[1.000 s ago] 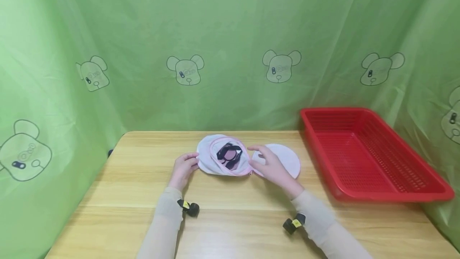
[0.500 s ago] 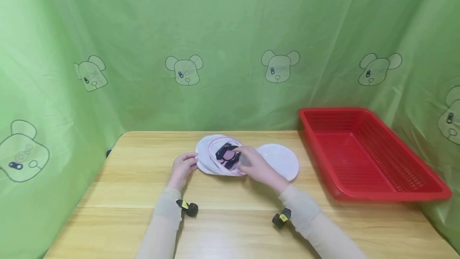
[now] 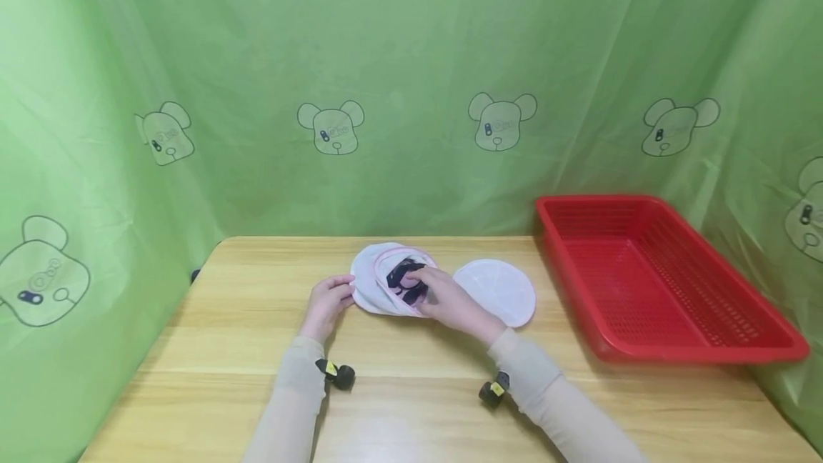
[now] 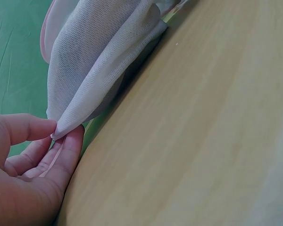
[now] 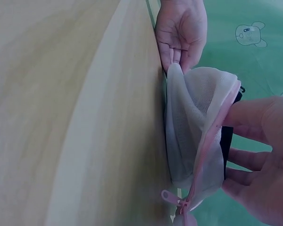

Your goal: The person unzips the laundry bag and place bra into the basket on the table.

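Note:
A white mesh laundry bag (image 3: pixel 368 283) with pink zipper trim lies on the table. Its round flap (image 3: pixel 496 293) is folded out to the right. Inside the opening sits a black strappy item (image 3: pixel 400 274), its kind unclear. My left hand (image 3: pixel 326 304) pinches the bag's left corner; in the left wrist view the thumb and fingers meet on the mesh (image 4: pixel 92 61). My right hand (image 3: pixel 458 307) reaches into the opening, fingers spread against the black item. In the right wrist view its fingertips are hidden past the rim, near a black edge (image 5: pixel 226 141). A pink zipper pull (image 5: pixel 170 197) hangs at the bag's end.
A red plastic basket (image 3: pixel 614 349) stands at the right of the wooden table (image 3: pixel 398 406). Green curtains (image 3: pixel 411 184) with bear-head prints surround the table at the back and both sides.
My right hand has moved left from the bag's right rim and zipper area into the opening, over the black item. My left hand stays on the left corner.

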Demonstrator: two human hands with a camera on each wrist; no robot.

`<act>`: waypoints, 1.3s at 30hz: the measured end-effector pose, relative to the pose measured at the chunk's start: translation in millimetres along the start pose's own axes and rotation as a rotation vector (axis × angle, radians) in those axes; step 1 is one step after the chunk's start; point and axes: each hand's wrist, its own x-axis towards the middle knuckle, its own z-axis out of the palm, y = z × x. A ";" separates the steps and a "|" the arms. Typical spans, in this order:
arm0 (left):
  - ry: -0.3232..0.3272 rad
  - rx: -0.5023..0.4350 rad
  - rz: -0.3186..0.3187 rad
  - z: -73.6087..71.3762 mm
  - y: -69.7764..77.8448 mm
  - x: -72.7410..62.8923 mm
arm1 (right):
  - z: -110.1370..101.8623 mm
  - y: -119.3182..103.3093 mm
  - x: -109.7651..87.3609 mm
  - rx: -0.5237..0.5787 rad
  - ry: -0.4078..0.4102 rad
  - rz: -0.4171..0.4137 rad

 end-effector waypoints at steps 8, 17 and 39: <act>-0.004 0.001 -0.006 1.2 1.2 -1.5 | 5.5 -0.8 5.7 -0.073 0.027 -0.052; -0.006 -0.008 -0.010 1.3 2.5 -2.3 | 11.8 -1.1 13.1 -0.158 0.069 -0.028; -0.006 -0.005 -0.008 1.6 3.3 -3.5 | 29.8 -0.2 36.7 -0.363 -0.050 0.000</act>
